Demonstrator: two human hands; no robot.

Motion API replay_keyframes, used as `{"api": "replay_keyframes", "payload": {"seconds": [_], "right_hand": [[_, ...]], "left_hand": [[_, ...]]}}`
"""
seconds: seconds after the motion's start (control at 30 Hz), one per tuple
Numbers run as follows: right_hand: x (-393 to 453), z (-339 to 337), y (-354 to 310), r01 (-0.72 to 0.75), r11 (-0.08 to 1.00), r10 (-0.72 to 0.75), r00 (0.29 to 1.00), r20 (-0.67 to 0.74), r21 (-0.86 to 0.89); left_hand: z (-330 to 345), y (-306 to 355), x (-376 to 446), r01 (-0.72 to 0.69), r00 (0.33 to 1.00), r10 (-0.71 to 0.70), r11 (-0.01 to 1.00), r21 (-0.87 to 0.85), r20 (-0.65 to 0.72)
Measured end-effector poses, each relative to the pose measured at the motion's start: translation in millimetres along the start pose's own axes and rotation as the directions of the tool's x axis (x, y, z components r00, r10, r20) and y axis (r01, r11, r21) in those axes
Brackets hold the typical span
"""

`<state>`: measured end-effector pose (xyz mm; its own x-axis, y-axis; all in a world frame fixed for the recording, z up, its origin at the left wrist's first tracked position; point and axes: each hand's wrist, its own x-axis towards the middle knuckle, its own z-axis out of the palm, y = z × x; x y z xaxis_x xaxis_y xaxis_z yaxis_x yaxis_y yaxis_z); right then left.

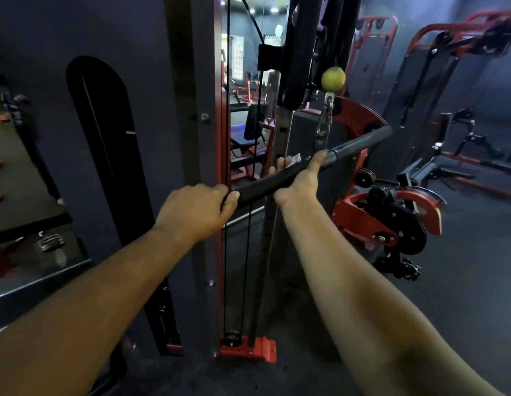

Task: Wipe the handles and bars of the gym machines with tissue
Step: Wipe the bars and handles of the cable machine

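Observation:
A black straight pull bar [354,144] hangs from a chain and carabiner [324,124] under a yellow-green ball stop [333,78] on the cable machine. My left hand [197,210] grips the bar's near left end. My right hand [298,177] wraps the bar near its middle, thumb stretched along it, with a scrap of white tissue [294,159] showing between my fingers and the bar. The bar's right grip is bare.
The machine's red and grey upright [220,167] with black cables [227,252] stands right behind the bar. A red pulley unit with black wheels [391,224] sits to the right. More red-framed machines [448,81] line the far right; a mirror shelf [25,195] is at left.

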<state>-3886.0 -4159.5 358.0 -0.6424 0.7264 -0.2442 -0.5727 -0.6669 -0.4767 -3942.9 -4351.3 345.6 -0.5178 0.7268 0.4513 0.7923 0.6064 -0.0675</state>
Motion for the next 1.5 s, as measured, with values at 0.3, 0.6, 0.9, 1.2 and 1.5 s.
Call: {"api": "replay_keyframes", "payload": {"seconds": [0.3, 0.6, 0.9, 1.2, 1.5], "right_hand": [[-37.6, -4.2, 59.9, -0.145, 0.988, 0.150, 0.980, 0.132, -0.045], [-40.9, -7.5, 54.3, -0.132, 0.991, 0.134, 0.987, 0.087, -0.028], [-10.4, 4.2, -15.2, -0.013, 1.000, 0.012, 0.998, -0.061, -0.020], [-29.5, -2.2, 3.7, 0.010, 0.997, -0.011, 1.000, -0.009, -0.076], [-62.3, -55.0, 16.1, 0.119, 0.856, -0.049, 0.987, 0.151, -0.503]], "left_hand": [[-4.3, -0.2, 4.5, 0.014, 0.999, -0.013, 1.000, 0.020, -0.043], [-6.4, 10.3, 2.5, 0.022, 1.000, -0.021, 0.999, 0.038, -0.021], [-5.7, 8.5, -0.8, -0.009, 0.999, 0.011, 0.999, 0.037, -0.050], [-9.2, 6.9, 1.6, -0.037, 0.997, 0.027, 0.991, 0.125, 0.077], [-15.8, 0.9, 8.4, -0.005, 0.988, 0.004, 1.000, 0.002, 0.154]]}}
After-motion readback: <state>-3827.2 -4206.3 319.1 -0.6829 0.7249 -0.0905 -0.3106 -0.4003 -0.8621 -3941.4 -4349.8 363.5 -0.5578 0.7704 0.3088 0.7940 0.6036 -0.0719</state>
